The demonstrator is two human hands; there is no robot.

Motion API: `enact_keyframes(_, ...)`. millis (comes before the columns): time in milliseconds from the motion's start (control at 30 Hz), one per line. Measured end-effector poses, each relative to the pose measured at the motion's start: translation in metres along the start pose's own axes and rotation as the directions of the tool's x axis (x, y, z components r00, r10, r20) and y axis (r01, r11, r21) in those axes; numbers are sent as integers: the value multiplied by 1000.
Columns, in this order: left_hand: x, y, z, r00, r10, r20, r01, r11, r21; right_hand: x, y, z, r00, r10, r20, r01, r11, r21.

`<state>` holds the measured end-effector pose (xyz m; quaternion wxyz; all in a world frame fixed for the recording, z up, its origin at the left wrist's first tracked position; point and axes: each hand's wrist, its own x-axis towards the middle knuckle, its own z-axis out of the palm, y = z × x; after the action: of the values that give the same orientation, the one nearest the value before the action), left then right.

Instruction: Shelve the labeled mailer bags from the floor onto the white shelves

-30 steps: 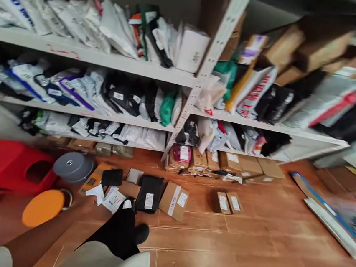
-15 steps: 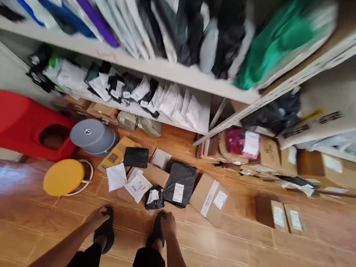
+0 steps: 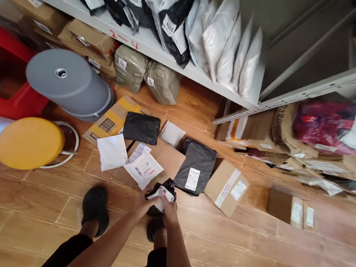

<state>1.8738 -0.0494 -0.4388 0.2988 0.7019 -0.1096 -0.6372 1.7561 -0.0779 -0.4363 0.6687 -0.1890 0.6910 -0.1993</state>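
Between both hands is a small black plastic parcel (image 3: 170,186) with a white label. My left hand (image 3: 145,202) is closed on its left side, and my right hand (image 3: 170,210) grips it from the right, thumb near the label. Just beyond lie a white labelled envelope (image 3: 144,168), a blank white packet (image 3: 112,151) and a flat black parcel (image 3: 141,127) over a cardboard box (image 3: 172,160). To the right of the hands are a larger black parcel (image 3: 196,162) with a white label and a taped cardboard box (image 3: 227,186).
A yellow round stool (image 3: 29,142) and a grey lidded bin (image 3: 71,83) stand left, beside a red plastic object (image 3: 11,100). A metal shelf (image 3: 136,41) with bagged parcels spans the back. Its perforated post (image 3: 295,92) slants right, near stacked boxes. Small boxes (image 3: 279,206) sit at right.
Both hands have come together from above the feet and taken hold of the small black parcel. The view has moved closer to the floor and the lower shelf.
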Motion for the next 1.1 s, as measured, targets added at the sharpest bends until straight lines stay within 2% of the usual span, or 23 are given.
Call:
enact_keyframes(67, -11, 12, -7, 999, 28, -23, -30, 997, -67, -27, -5, -4, 999, 1, 45, -5, 997, 78)
enact_keyframes(133, -18, 26, -18, 998, 67, -14, -68, 989, -129, -46, -13, -7, 1000, 2, 23, -5, 993, 119)
enact_keyframes(267, -18, 51, -42, 985, 172, -14, -173, 979, -108, -58, -22, -6, 999, -20, -36, 24, 995, 96)
enact_keyframes(367, -6, 59, -60, 965, 251, -75, -250, 968, 15, -50, -18, 3, 999, -40, -27, 43, 991, 123)
enact_keyframes(433, 8, 61, -73, 944, 291, -157, -280, 956, 89, -36, -13, 11, 999, -34, -8, 34, 992, 123)
enact_keyframes(533, 35, 66, -96, 897, 332, -292, -300, 942, 149, -5, 1, 23, 997, -78, 24, 74, 991, 112)
enact_keyframes(567, 45, 68, -104, 870, 385, -308, -334, 920, 206, 7, 7, 26, 995, -101, 3, 100, 988, 117)
enact_keyframes(600, 56, 72, -111, 839, 466, -280, -386, 873, 299, 20, 14, 28, 993, -115, -33, 118, 985, 123)
enact_keyframes(633, 66, 76, -116, 811, 552, -194, -441, 795, 417, 33, 20, 28, 990, -116, -76, 125, 984, 126)
enact_keyframes(667, 77, 80, -120, 791, 608, -68, -483, 689, 540, 45, 26, 27, 987, -107, -116, 122, 985, 125)
enact_keyframes(700, 87, 83, -122, 793, 605, 69, -496, 576, 650, 56, 30, 24, 985, -97, -140, 114, 986, 120)
enact_keyframes(733, 97, 86, -121, 820, 546, 175, -478, 483, 733, 67, 32, 20, 983, -101, -151, 117, 987, 106)
enact_keyframes(767, 106, 88, -119, 862, 454, 226, -434, 430, 792, 76, 32, 14, 980, -122, -159, 137, 987, 85)
enact_keyframes(833, 122, 90, -111, 933, 284, 222, -323, 383, 865, 91, 26, 0, 962, -191, -195, 204, 978, 47)
enact_keyframes(900, 133, 89, -105, 954, 197, 227, -288, 387, 876, 105, 16, -14, 928, -262, -265, 279, 960, 30)
enact_keyframes(1000, 137, 87, -104, 934, 183, 307, -357, 481, 801, 123, 5, -29, 857, -310, -413, 362, 931, 52)
enact_keyframes(1067, 131, 87, -109, 922, 210, 325, -381, 639, 669, 131, 6, -33, 831, -319, -455, 395, 915, 81)
enact_keyframes(1100, 126, 86, -111, 930, 183, 320, -341, 757, 558, 134, 9, -33, 843, -311, -440, 394, 912, 111)
